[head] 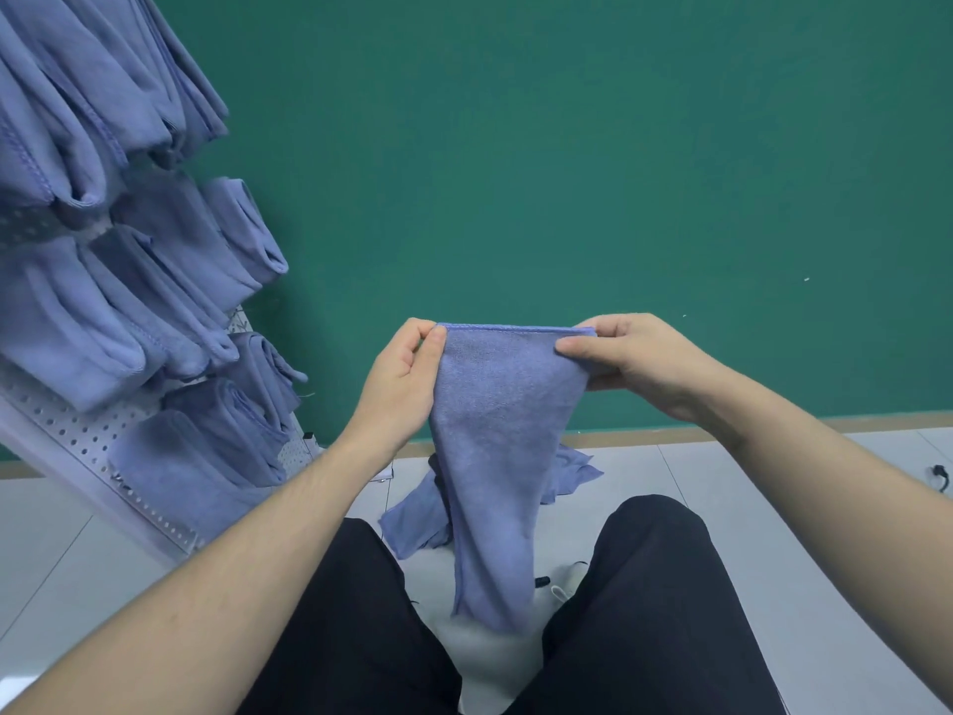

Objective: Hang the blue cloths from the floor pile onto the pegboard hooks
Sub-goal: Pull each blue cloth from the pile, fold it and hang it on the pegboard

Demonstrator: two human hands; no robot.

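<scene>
I hold one blue cloth (495,430) up in front of me by its top hem. My left hand (405,376) pinches its left corner and my right hand (634,358) pinches its right corner. The cloth hangs down between my knees in a narrowing fold. Behind it, a small pile of blue cloths (417,523) lies on the floor tiles. On the left, the white pegboard (87,436) carries several folded blue cloths (170,296) hanging in rows.
A green wall (567,147) with a tan baseboard (634,437) stands straight ahead. My legs in dark trousers (655,601) fill the lower frame over grey floor tiles. A small dark object (942,476) lies on the floor at the far right.
</scene>
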